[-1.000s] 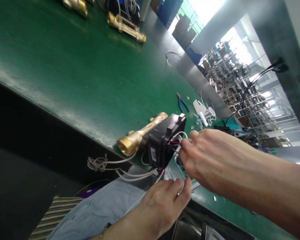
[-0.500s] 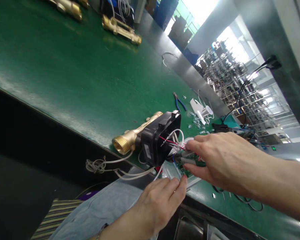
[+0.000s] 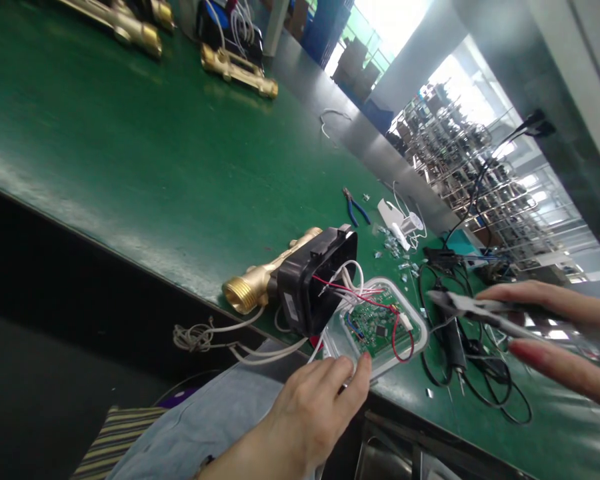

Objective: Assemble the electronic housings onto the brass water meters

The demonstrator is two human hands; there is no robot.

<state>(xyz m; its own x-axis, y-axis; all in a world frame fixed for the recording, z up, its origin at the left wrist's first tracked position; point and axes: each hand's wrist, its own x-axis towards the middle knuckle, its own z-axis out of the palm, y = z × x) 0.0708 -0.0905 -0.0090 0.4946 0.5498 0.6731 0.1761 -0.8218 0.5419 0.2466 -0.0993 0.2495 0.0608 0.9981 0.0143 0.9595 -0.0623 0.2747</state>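
A clear plastic cover [image 3: 420,327] holds a green circuit board [image 3: 380,330] with red, white and blue wires. My left hand [image 3: 320,407] has its fingers curled on the cover's near edge, gripping it. White and red wires run from the board into a black housing [image 3: 295,293], which sits tilted on a brass pipe body [image 3: 265,273]. To the right, my right hand [image 3: 555,333] is closed around a pair of grey metal pliers [image 3: 460,305], blurred, with the jaws pointing left above the bench. Part of this hand lies beyond the frame's edge.
Blue-handled cutters [image 3: 353,207] lie behind the housing, near small clear scraps [image 3: 393,243] and a white spool [image 3: 413,222]. A black soldering-iron-like tool [image 3: 453,343] and looped cables rest at right. More brass bodies [image 3: 240,72] stand far left. Bundled cable [image 3: 195,337] hangs over the front edge.
My right hand has moved right, away from the wires and board, carrying the pliers. The circuit board now shows openly. My left hand stays at the cover's edge.
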